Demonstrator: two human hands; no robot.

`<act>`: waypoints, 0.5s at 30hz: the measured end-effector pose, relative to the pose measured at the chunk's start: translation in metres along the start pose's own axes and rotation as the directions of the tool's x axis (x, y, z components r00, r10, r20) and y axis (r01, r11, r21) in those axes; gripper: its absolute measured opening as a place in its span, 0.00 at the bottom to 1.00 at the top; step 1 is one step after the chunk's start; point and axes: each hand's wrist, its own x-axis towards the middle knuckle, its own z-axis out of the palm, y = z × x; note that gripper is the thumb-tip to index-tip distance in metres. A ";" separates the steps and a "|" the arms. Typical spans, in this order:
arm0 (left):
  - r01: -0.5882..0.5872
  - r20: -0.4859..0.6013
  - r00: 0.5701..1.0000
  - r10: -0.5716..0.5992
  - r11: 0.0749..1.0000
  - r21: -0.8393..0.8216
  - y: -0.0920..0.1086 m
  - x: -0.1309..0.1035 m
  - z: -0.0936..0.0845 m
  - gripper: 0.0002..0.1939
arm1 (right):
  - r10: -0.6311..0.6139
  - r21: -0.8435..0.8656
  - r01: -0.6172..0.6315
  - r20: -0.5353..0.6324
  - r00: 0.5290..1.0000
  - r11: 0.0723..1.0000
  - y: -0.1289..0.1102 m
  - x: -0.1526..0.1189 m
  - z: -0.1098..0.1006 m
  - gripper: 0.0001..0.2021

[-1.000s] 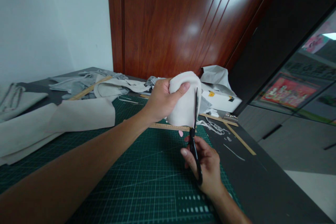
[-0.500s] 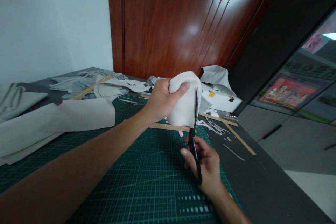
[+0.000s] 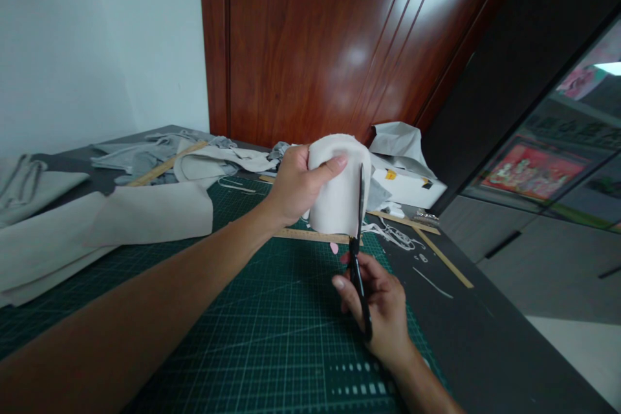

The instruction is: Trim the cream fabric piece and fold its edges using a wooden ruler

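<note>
A piece of white fabric, curved over at its top, is held up above the green cutting mat. My left hand grips it from the left, thumb pressed on its near face. In my right hand is a pair of black-handled scissors, pointing upward. One blade lies along the fabric's right edge; the other blade is hidden, so I cannot tell how far the scissors are open. A small pink piece lies on the mat below the fabric.
Left on the table lie large cream fabric pieces and a heap of grey cloth. A wooden ruler crosses the mat's far part. Right of it are white cords, wooden strips and a white box.
The fabric's top has dropped slightly and shifted a little left with my left hand. The scissors and my right hand have barely moved.
</note>
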 end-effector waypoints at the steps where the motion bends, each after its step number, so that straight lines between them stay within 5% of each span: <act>1: 0.023 0.000 1.000 -0.023 0.999 -0.037 0.001 0.000 0.000 0.16 | -0.001 -0.002 0.001 0.003 1.000 1.000 0.000 0.000 0.000 0.15; 15: 0.411 0.210 0.909 -0.361 0.865 -0.290 0.019 0.008 -0.010 0.11 | 0.040 0.022 -0.040 0.012 0.999 0.999 0.009 0.002 0.003 0.16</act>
